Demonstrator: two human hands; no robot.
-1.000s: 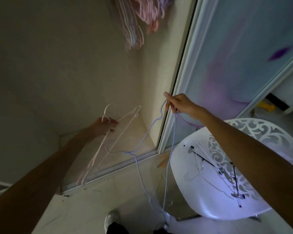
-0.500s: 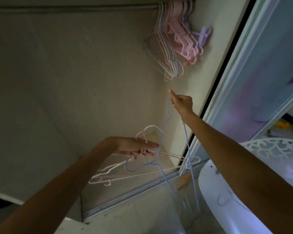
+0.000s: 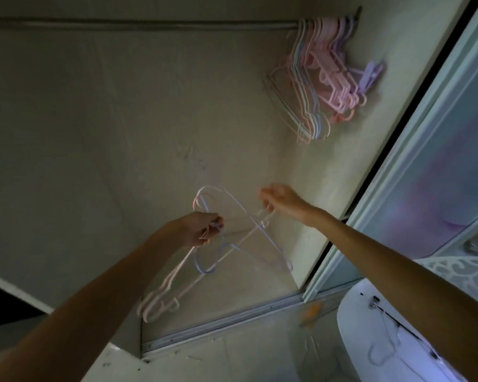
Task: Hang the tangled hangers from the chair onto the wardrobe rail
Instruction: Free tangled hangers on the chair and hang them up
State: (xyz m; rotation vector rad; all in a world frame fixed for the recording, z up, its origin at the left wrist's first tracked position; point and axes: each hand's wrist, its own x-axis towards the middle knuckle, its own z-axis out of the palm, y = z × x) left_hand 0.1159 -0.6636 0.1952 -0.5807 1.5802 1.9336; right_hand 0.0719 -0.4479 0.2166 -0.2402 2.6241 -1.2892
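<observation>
My left hand (image 3: 202,230) grips the necks of a tangled bunch of thin wire hangers (image 3: 177,274), pink and pale blue, held inside the open wardrobe. Their hooks stick up above my fist and their bodies hang down to the lower left. My right hand (image 3: 280,201) pinches the end of one pale hanger (image 3: 260,224) of the same bunch, just right of my left hand. The wardrobe rail (image 3: 138,23) runs across the top. Several pastel hangers (image 3: 318,81) hang bunched at its right end. The white chair (image 3: 392,340) at the lower right carries a few more hangers.
The wardrobe's sliding door (image 3: 431,161) with a frosted panel stands at the right. Its bottom track (image 3: 221,325) crosses the floor below my hands. The rail left of the hung bunch is bare. A pale floor lies in front.
My right hand has come down from holding the blue hanger's hook high and now pinches a hanger end beside my left hand. My left hand rose and regripped the bunch. The view tilted upward.
</observation>
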